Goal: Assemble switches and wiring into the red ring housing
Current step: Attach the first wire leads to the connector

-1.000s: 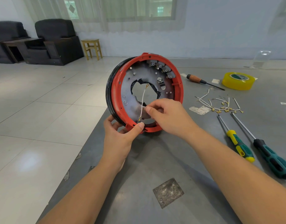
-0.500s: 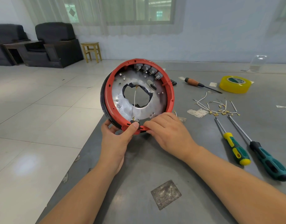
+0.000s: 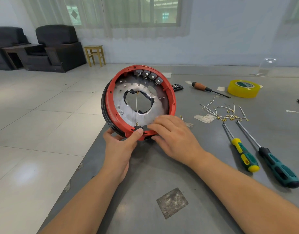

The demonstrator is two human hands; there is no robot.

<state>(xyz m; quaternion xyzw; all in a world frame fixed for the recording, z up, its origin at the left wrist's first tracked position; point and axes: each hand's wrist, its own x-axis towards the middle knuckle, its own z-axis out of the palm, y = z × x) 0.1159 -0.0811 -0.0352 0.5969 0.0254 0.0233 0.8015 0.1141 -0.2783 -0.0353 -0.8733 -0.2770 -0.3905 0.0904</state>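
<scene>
A: The fingers [image 3: 155, 126] of the right hand [image 3: 175, 137] are bunched together at the near rim of the red ring housing [image 3: 110, 105]; whether they pinch anything I cannot tell. The left hand [image 3: 119, 146] is clamped on that rim, thumb pressing a small black switch [image 3: 139, 128] into its slot.

B: Where does the housing sit?

A: Propped on edge at the near-left part of the worktop [image 3: 145, 174], open face tilted toward the person, its axis running away and up. 4 grey switches [image 3: 148, 75] sit at the far top of the rim.

B: How would it handle?

A: Probably rigid plastic with a thin metal plate [image 3: 125, 105], fairly light, best gripped by the rim. The white wire [image 3: 137, 105] runs from the centre hole down to the black switch; it looks limp and its terminal delicate, so hold it near the connector.
</scene>
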